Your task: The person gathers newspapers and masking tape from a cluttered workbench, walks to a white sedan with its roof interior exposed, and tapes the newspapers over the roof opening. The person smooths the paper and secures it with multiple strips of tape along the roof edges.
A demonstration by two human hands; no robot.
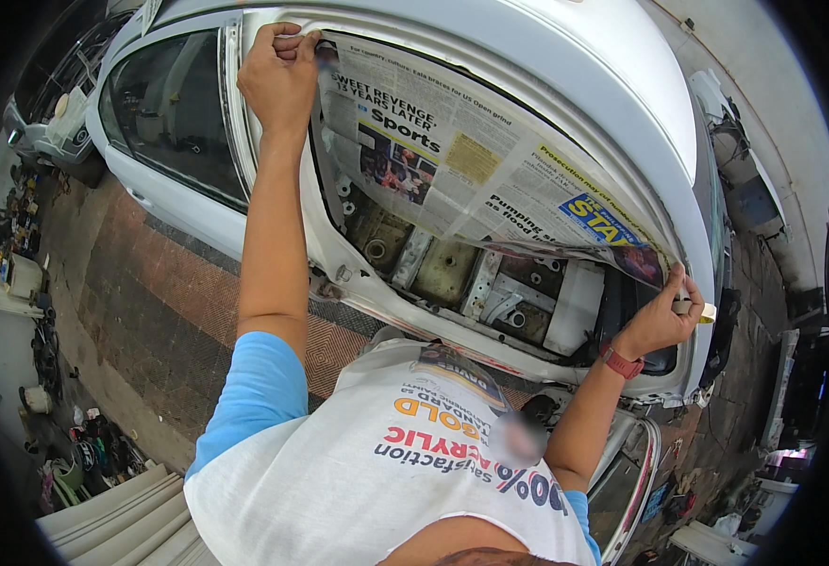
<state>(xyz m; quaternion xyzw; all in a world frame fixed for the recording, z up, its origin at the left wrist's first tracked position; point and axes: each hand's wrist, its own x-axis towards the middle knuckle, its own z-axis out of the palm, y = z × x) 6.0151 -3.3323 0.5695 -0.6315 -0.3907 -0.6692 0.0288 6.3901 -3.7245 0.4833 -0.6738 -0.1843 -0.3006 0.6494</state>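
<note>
Floor [188, 302]: reddish-brown and grey tiles are stretching below and to the left of the left fingers, with mixed clutter [23, 222] lining the wall farther out on that side.
Car body [612, 38]: its white roof is curving above both sets of fingers, while a door with a dark window [174, 99] is standing just left of the left fingers.
Door opening [362, 283]: its pale frame is running below and between the two hands' fingers, and the stained metal cabin floor [443, 269] is showing beneath the paper.
Newspaper [480, 160]: the printed sheet is hanging across the upper part of the opening, between the left and right fingers — grey with yellow and blue blocks and colour photos, its lower edge sagging loosely.
Left hand [277, 80]: it is reaching high on a nearly straight arm, thumb and forefinger closing together at the sheet's upper left corner, the other fingers curling.
Right hand [660, 325]: it is bending up at the lower right corner, thumb and fingertip pinching the paper's edge — a pale ring, apparently a tape roll [707, 313], is sitting against these fingers.
Red wristband [622, 362]: it is circling the wrist below the right fingers.
</note>
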